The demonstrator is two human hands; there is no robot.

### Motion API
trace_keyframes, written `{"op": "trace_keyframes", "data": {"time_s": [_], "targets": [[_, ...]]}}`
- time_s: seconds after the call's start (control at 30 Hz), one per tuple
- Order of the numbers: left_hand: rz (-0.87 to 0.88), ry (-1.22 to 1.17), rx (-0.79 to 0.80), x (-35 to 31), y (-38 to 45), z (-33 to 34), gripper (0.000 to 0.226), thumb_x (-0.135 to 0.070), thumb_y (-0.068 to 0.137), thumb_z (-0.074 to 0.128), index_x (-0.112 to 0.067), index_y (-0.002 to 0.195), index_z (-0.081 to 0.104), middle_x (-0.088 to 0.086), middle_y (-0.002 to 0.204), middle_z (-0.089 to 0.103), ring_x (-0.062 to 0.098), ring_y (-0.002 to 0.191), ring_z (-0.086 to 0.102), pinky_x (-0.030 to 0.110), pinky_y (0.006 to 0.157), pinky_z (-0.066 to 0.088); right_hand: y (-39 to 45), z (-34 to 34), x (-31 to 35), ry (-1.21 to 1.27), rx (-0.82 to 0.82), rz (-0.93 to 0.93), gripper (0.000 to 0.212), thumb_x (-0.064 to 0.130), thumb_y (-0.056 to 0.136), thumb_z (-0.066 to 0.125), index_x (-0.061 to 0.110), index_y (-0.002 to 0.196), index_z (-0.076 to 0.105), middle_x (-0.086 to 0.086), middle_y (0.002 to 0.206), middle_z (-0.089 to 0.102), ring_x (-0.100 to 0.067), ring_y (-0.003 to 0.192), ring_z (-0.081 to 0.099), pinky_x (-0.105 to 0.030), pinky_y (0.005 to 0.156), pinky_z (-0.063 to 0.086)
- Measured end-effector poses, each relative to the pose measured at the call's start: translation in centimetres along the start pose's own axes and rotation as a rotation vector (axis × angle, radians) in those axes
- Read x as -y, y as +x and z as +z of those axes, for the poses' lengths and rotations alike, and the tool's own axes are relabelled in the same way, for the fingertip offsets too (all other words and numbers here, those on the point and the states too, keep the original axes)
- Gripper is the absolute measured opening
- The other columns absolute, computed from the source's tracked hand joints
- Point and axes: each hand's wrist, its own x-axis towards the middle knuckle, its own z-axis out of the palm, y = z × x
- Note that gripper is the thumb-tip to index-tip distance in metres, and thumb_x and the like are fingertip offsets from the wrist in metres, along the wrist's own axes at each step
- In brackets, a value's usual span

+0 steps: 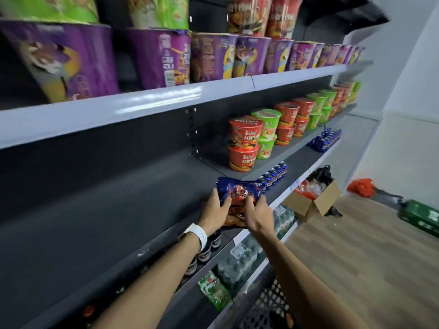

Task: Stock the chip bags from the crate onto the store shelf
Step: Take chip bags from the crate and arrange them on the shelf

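Observation:
A dark blue and red chip bag (238, 189) is held with both hands over the front part of the dark grey middle shelf (123, 217). My left hand (215, 211), with a white watch on the wrist, grips the bag's left side. My right hand (257, 213) grips its right lower part, fingers curled into the bag. The black plastic crate (268, 307) shows at the bottom, below my right forearm. Its contents are mostly hidden.
Red and green noodle bowls (247, 143) stand stacked to the bag's right on the same shelf. Purple cups (161, 60) fill the shelf above. Blue cans (273, 174), dark bottles (205, 252) and water packs (240, 260) sit lower. A cardboard box (313, 200) stands on the wooden floor.

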Motion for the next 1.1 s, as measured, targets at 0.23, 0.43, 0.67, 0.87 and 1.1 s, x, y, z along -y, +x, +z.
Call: {"op": "trace_keyframes", "data": {"time_s": [0.23,0.43,0.67,0.87,1.1], "targets": [[0.056,0.033,-0.161,2.5,-4.0,-11.1,0.023,-0.039,0.097,0.050,-0.020,0.110,0.051,-0.002,0.113,0.065,0.019,0.104,0.063,0.040,0.093,0.051,-5.8,4.6,8.0,0.056,0.106,-0.105,0.043,0.046,0.100,0.039,0.009,0.118,0.051,-0.021,0.124,0.063,-0.035,0.107,0.060,-0.040,0.087,0.044],[0.024,0.057,-0.293,5.4,-9.9,-21.4,0.022,-0.037,0.098,0.049,-0.019,0.111,0.052,-0.001,0.113,0.064,0.017,0.101,0.062,0.039,0.091,0.051,-13.4,10.1,14.6,0.102,0.229,-0.199,0.043,0.044,0.102,0.041,0.008,0.124,0.051,-0.021,0.126,0.062,-0.035,0.110,0.058,-0.038,0.086,0.040],[-0.045,0.135,-0.458,10.5,-18.7,-34.1,0.028,-0.033,0.099,0.050,-0.012,0.117,0.050,0.006,0.119,0.061,0.024,0.108,0.060,0.035,0.091,0.048,-23.4,19.2,21.2,0.143,0.391,-0.298,0.042,0.044,0.102,0.042,0.009,0.123,0.052,-0.020,0.121,0.062,-0.038,0.110,0.059,-0.036,0.085,0.040],[-0.162,0.169,-0.619,15.7,-26.5,-44.1,0.021,-0.030,0.098,0.051,-0.011,0.106,0.047,0.008,0.111,0.061,0.024,0.101,0.060,0.036,0.087,0.048,-32.3,27.4,26.1,0.140,0.546,-0.413,0.037,0.043,0.101,0.043,0.014,0.121,0.053,-0.011,0.103,0.064,-0.028,0.089,0.057,-0.036,0.081,0.042],[-0.251,0.188,-0.769,20.4,-33.9,-51.0,0.030,-0.029,0.099,0.051,-0.007,0.120,0.049,0.006,0.120,0.056,0.021,0.112,0.056,0.032,0.097,0.043,-40.8,33.3,29.8,0.114,0.712,-0.518,0.037,0.040,0.103,0.043,0.011,0.123,0.053,-0.006,0.101,0.057,-0.023,0.089,0.051,-0.031,0.080,0.038]]}}
